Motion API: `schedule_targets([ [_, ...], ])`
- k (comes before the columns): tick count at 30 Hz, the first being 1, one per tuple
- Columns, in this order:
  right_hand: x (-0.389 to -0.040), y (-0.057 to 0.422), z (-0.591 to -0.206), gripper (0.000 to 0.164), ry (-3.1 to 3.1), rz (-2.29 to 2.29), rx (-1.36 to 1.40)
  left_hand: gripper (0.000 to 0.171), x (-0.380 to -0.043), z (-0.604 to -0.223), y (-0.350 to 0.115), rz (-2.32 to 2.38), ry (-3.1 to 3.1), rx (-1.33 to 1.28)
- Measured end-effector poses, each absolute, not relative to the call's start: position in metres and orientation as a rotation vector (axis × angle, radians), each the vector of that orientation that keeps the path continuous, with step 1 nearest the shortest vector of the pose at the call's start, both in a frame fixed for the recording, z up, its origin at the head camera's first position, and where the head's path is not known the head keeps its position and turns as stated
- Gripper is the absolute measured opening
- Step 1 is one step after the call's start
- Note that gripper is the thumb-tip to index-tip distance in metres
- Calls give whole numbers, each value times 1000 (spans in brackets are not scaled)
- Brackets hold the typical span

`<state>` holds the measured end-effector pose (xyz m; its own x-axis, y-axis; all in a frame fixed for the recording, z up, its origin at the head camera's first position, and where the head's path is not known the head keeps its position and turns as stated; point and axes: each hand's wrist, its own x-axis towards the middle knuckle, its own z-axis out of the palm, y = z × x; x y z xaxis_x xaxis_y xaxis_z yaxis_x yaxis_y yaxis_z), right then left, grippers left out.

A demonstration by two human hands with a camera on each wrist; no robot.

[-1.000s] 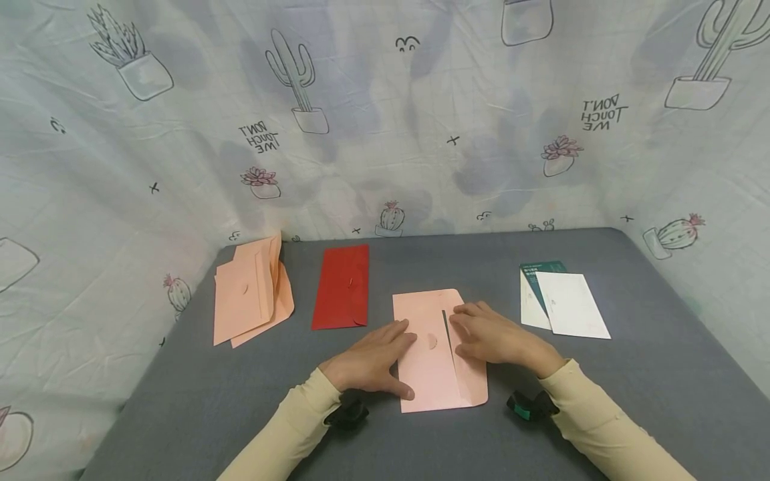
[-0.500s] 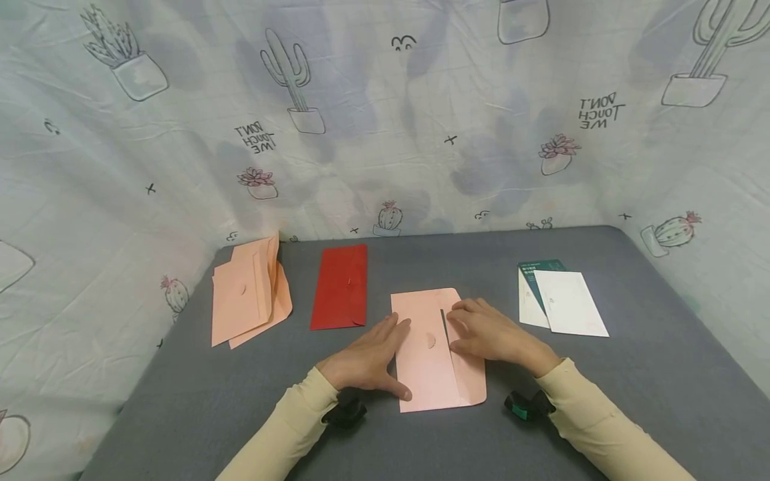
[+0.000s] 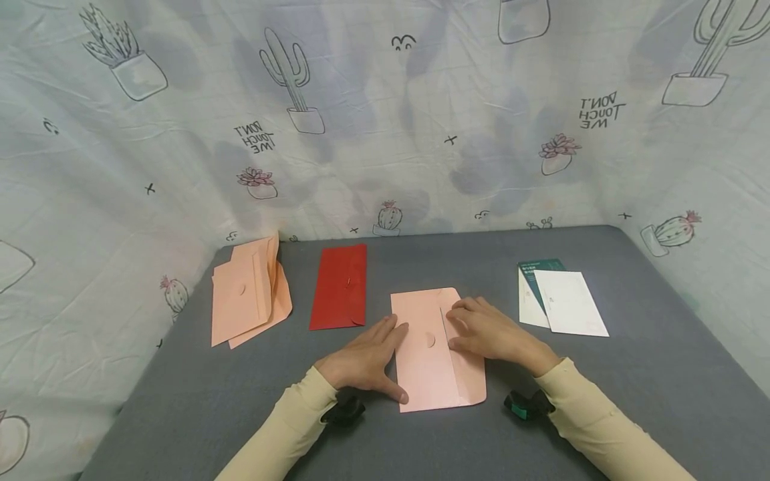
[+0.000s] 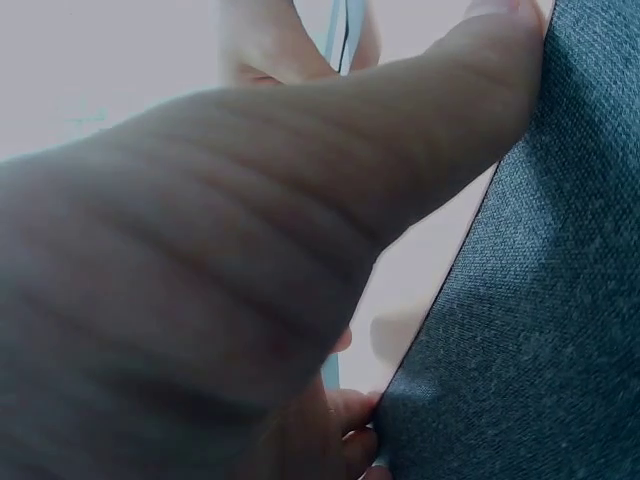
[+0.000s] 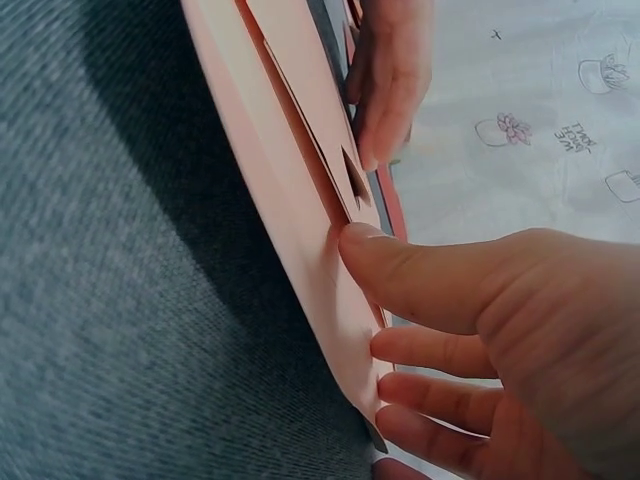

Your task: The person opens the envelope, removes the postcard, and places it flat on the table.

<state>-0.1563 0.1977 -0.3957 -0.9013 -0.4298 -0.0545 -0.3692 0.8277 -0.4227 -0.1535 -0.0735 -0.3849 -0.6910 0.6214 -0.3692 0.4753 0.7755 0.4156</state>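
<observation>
A pink envelope (image 3: 424, 374) lies on the table in front of me, its flap (image 3: 472, 384) folded out to the right. A thin dark line marks the pocket's mouth. My left hand (image 3: 363, 361) rests along the envelope's left edge, fingers and thumb spread. My right hand (image 3: 499, 337) touches the envelope at the pocket mouth and flap, with nothing visible between thumb and fingers. In the right wrist view, the right thumb (image 5: 400, 270) and fingertips meet the envelope (image 5: 290, 230) beside its slit. In the left wrist view, the left thumb (image 4: 460, 110) lies over the envelope's edge.
Several pink envelopes (image 3: 240, 300) are piled at the back left of the grey table (image 3: 421, 447). A red envelope (image 3: 337, 287) lies beside them. White cards (image 3: 571, 304) and a dark green card (image 3: 535, 268) overlap at the right. Behind hangs a cactus-print cloth (image 3: 361, 153).
The dark green strip showing at the envelope's pocket mouth has slipped inside, leaving a thin line. My left hand has shifted slightly left; my right hand stays almost in place.
</observation>
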Motion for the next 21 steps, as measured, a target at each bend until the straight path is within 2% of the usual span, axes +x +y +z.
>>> schedule_targets([
  [7, -157, 198, -397, 40, 2865, -649, -647, 123, -154, -386, -73, 374, 2480, 824],
  [14, -159, 197, -397, 22, 2737, -839, -668, 120, -154, -387, -73, 346, 2486, 823],
  [21, -158, 194, -396, 26, 2603, -993, -592, 118, -153, -385, -72, 325, 2487, 818],
])
